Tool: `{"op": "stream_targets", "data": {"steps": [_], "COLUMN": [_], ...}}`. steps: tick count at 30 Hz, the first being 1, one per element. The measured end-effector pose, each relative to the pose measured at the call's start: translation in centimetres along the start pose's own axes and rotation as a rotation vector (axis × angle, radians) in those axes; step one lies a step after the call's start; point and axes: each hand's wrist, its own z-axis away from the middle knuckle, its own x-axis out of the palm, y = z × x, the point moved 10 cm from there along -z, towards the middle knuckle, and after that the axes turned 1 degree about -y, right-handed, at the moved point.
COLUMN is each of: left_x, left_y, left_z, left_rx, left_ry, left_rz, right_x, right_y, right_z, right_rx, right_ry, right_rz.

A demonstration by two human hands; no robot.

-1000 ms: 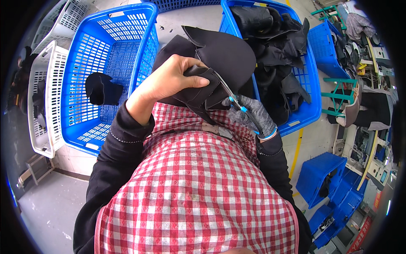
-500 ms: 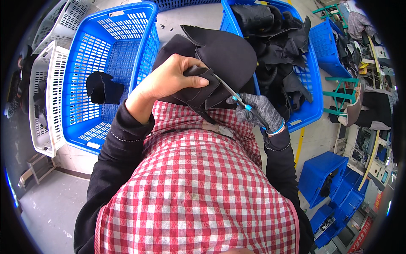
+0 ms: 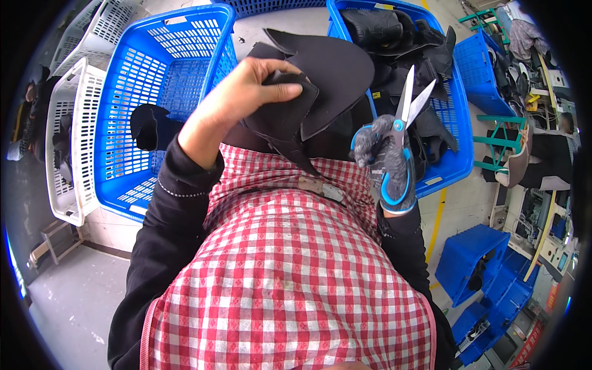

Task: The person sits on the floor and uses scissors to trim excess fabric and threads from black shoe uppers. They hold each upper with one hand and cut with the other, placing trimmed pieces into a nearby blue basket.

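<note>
My bare left hand (image 3: 262,86) pinches the edge of a stitched black fabric piece (image 3: 287,114) between thumb and fingers, above my lap. Beneath and beyond it spreads a larger rounded black flap (image 3: 339,65); I cannot tell whether the two are joined. In a grey knitted glove, my right hand (image 3: 388,151) grips a pair of scissors (image 3: 399,126) with blue-rimmed handles. Their blades point away from me and stand apart, with nothing between them. The scissors are right of the black fabric and do not touch it.
On the left, a blue basket (image 3: 117,123) has a black piece (image 3: 154,126) in it, with a white basket (image 3: 77,142) beyond. Another blue basket (image 3: 465,142) at the right is heaped with black pieces. Green-framed stools (image 3: 499,142) and blue crates (image 3: 472,262) stand farther right.
My right hand has drawn the scissors away from the black fabric to the right and turned them upward, blades now spread. My left hand keeps its pinch, slightly higher.
</note>
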Motion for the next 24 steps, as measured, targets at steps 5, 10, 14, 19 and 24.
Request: {"op": "stream_targets", "data": {"steps": [5, 10, 14, 19, 24], "left_x": [-0.7, -3.2, -5.5, -5.9, 0.1], "left_y": [3.3, -0.7, -4.5, -1.8, 2.2], "left_z": [-3.2, -7.0, -6.1, -4.7, 3.9], "left_rx": [0.072, -0.055, -0.032, 0.207, 0.57], "left_ry": [-0.206, 0.089, 0.224, 0.47, 0.772], "left_rz": [-0.36, -0.291, 0.055, -0.264, -1.081], "right_x": [0.8, 0.1, 2.3, 0.9, -0.8], "right_y": [-3.6, 2.6, 5.5, 5.2, 3.3], "right_z": [-0.4, -2.1, -0.7, 0.3, -0.4], "right_rx": [-0.173, 0.249, 0.244, 0.055, -0.031], "right_ry": [0.102, 0.247, 0.008, 0.134, 0.214], "right_rz": [0.146, -0.774, -0.565, 0.56, 0.491]}}
